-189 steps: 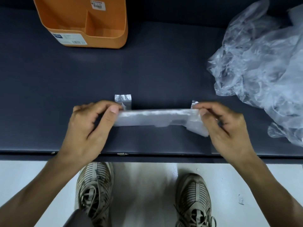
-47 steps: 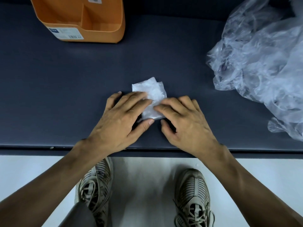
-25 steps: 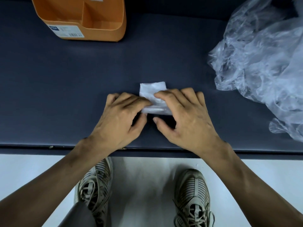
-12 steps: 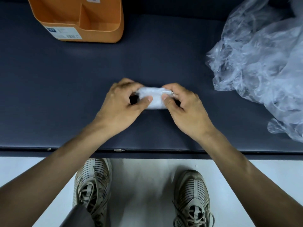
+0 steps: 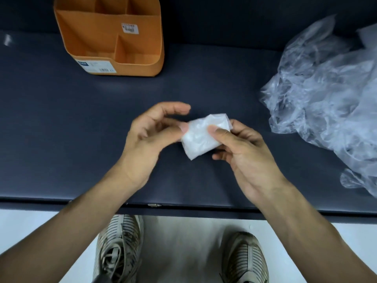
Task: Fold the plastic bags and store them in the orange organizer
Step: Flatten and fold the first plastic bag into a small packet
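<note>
Now: folded bag (image 5: 205, 135), a small white packet, sits at frame centre, lifted above the dark table (image 5: 61, 139). Right hand (image 5: 242, 152) pinches it, thumb on top, fingers beneath. Left hand (image 5: 151, 131) loosely curled, blurred; thumb tip touches the packet's left edge, grip uncertain. Orange organizer (image 5: 110, 37) at 11 o'clock, well apart, compartments appear empty. Loose bags (image 5: 326, 94) heaped at 2 o'clock. Judgement: keep the pinch firm so the folds don't spring open; carry it flat, slide it edge-first into a compartment, release only once seated.
</note>
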Demonstrator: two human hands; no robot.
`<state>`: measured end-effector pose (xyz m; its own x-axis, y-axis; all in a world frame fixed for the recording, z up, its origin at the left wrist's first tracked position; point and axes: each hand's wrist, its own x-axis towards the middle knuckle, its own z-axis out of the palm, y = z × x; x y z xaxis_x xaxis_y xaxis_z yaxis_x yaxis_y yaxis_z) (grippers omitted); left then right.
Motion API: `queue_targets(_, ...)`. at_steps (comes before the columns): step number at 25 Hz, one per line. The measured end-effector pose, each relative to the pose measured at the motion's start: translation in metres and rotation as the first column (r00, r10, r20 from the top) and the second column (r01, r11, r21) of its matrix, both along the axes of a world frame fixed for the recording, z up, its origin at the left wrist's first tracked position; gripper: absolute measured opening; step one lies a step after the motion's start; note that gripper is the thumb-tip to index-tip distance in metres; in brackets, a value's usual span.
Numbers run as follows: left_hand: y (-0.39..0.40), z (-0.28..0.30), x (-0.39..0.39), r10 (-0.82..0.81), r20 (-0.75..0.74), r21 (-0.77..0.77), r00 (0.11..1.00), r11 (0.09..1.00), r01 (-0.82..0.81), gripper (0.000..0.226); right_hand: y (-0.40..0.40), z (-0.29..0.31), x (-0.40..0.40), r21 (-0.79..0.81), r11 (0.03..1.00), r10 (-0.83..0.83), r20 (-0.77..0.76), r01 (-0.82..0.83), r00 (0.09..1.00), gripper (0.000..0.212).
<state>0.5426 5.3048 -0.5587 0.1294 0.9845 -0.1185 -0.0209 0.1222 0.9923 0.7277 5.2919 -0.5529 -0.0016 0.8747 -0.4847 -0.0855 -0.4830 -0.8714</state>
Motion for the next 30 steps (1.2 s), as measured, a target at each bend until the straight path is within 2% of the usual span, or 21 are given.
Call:
queue_targets(1, 0.007, 0.0, -0.012, 0.058, -0.137, 0.113, 0.989, 0.993, -0.042, 0.035, -0.001, -0.001, 0.001, 0.006, 1.0, -0.003, 0.006, 0.003, 1.0, 0.007)
queue_targets(2, 0.016, -0.001, -0.028, 0.162, -0.329, 0.239, 0.93, 0.967, -0.084, 0.039, -0.002, -0.002, 0.002, 0.011, 1.0, 0.004, 0.014, -0.004, 1.0, 0.005)
queue_targets(3, 0.029, -0.004, -0.046, 0.275, -0.504, 0.34, 0.819, 0.935, -0.105, 0.044, -0.003, -0.003, 0.003, 0.009, 1.0, 0.004, 0.026, -0.004, 1.0, 0.004)
queue_targets(5, 0.058, -0.01, -0.08, 0.362, -0.742, 0.377, 0.564, 0.921, -0.094, 0.056, -0.003, -0.003, 0.002, 0.004, 1.0, -0.018, 0.045, 0.018, 0.999, 0.004)
queue_targets(7, 0.081, -0.018, -0.103, 0.346, -0.845, 0.352, 0.409, 0.934, -0.064, 0.054, -0.002, -0.002, 0.0, 0.007, 0.998, -0.056, 0.026, 0.056, 0.998, 0.002)
queue_targets(8, 0.089, -0.02, -0.11, 0.363, -0.849, 0.379, 0.383, 0.925, -0.037, 0.045, -0.001, 0.0, -0.002, 0.002, 0.997, -0.074, 0.008, 0.074, 0.997, 0.003)
queue_targets(11, 0.09, -0.019, -0.111, 0.438, -0.784, 0.48, 0.44, 0.877, -0.018, 0.02, 0.006, 0.008, -0.006, -0.055, 0.992, -0.117, -0.051, 0.114, 0.992, 0.008)
queue_targets(14, 0.062, -0.02, -0.096, 0.471, -0.731, 0.53, 0.493, 0.848, -0.024, 0.015, 0.023, 0.024, -0.012, -0.009, 0.992, -0.126, -0.075, 0.126, 0.989, 0.012)
queue_targets(16, 0.041, -0.021, -0.08, 0.466, -0.715, 0.534, 0.521, 0.845, -0.023, 0.017, 0.043, 0.032, -0.023, 0.106, 0.989, -0.112, 0.069, 0.104, 0.991, 0.012)
queue_targets(19, 0.019, -0.018, -0.058, 0.454, -0.727, 0.543, 0.515, 0.839, 0.026, 0.016, 0.078, 0.026, -0.045, 0.302, 0.953, -0.13, 0.357, 0.017, 0.925, 0.013)
queue_targets(22, 0.014, -0.016, -0.054, 0.522, -0.732, 0.63, 0.439, 0.763, 0.144, 0.018, 0.091, 0.007, -0.065, 0.315, 0.943, -0.069, 0.504, -0.109, 0.861, 0.015)
queue_targets(23, 0.016, -0.017, -0.054, 0.515, -0.744, 0.636, 0.426, 0.74, 0.217, 0.023, 0.092, 0.002, -0.07, 0.295, 0.942, -0.035, 0.563, -0.161, 0.826, 0.014)
queue_targets(25, 0.026, -0.02, -0.053, 0.42, -0.821, 0.555, 0.386, 0.746, 0.369, 0.039, 0.093, 0.001, -0.074, 0.247, 0.92, 0.043, 0.708, -0.305, 0.705, 0.01)
queue_targets(27, 0.036, -0.022, -0.05, 0.301, -0.899, 0.424, 0.318, 0.778, 0.463, 0.053, 0.095, 0.005, -0.074, 0.18, 0.875, 0.087, 0.855, -0.45, 0.511, 0.015)
queue_targets(29, 0.045, -0.023, -0.048, 0.248, -0.942, 0.331, 0.226, 0.792, 0.512, 0.056, 0.087, 0.009, -0.068, 0.232, 0.823, -0.074, 0.949, -0.519, 0.307, 0.025)
queue_targets(30, 0.048, -0.023, -0.048, 0.235, -0.955, 0.297, 0.182, 0.795, 0.529, 0.056, 0.081, 0.008, -0.065, 0.31, 0.761, -0.192, 0.947, -0.57, 0.258, 0.028)
